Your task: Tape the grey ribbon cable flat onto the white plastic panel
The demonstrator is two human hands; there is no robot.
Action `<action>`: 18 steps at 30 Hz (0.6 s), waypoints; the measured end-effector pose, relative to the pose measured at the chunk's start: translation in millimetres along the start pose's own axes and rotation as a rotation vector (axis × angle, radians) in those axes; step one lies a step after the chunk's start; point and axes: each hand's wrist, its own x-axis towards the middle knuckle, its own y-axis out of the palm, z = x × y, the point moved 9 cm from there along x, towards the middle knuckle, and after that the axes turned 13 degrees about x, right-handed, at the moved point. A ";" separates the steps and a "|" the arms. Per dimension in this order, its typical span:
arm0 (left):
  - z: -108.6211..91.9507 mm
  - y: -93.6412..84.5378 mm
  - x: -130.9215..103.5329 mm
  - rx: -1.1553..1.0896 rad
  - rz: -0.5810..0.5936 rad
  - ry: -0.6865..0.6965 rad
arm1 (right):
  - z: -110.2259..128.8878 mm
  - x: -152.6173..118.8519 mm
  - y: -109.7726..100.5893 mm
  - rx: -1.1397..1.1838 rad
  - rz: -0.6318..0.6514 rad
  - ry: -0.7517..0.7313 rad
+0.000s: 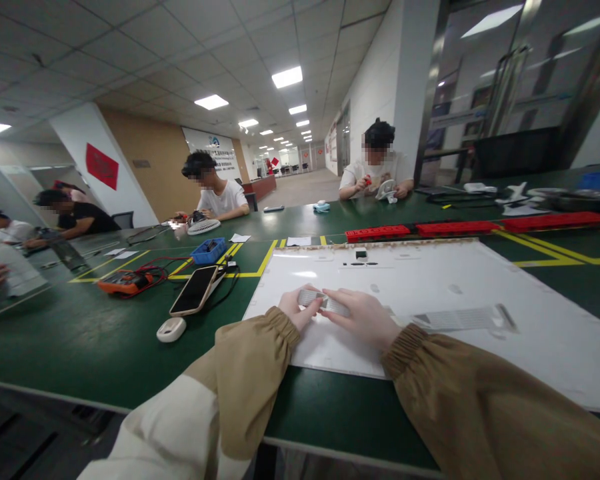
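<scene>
Both hands on ribbon strip (325, 303), white panel (430, 293) mid-board, edges distant

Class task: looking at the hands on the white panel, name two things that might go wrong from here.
1. Both hands, left hand and right hand, pinch one flat ribbon strip; uneven pulling might crease it.
2. The white panel overhangs the green table edge near the sleeves, so leaning on it could tip it.

**Open panel ahead, clutter to the left**

The large white flat panel (430, 293) lies mostly bare ahead and rightward. Left of it, a black smartphone (195, 291), white oval gadget (171, 329), orange multimeter (125, 283) and blue plastic tray (208, 251) crowd the green tabletop (95, 340).
</scene>
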 end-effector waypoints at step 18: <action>-17.5 9.5 -4.1 0.303 0.141 0.263 | -3.7 1.3 -8.8 0.067 -0.075 -0.007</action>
